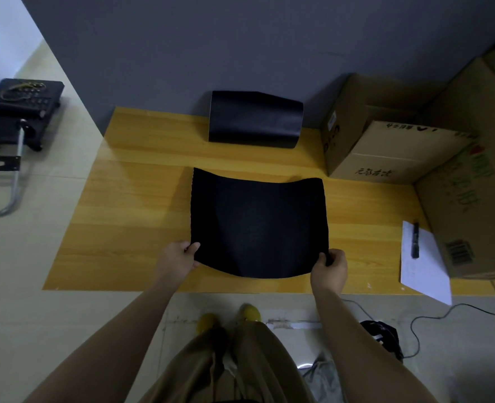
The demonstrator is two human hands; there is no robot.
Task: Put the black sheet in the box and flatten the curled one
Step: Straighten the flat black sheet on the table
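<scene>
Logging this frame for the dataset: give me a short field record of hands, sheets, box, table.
left hand: pinches near-left corner of black sheet
right hand: pinches near-right corner
black sheet: sags between the hands, far edge on or just above table
curled sheet: far edge of table, against the wall, untouched
open box: far right of table, flaps up
paper with pen: right edge of table

Black sheet [257,225], yellow wood-grain table [141,205], brown cardboard box [385,152], white paper [423,266], grey wall [211,48]
</scene>
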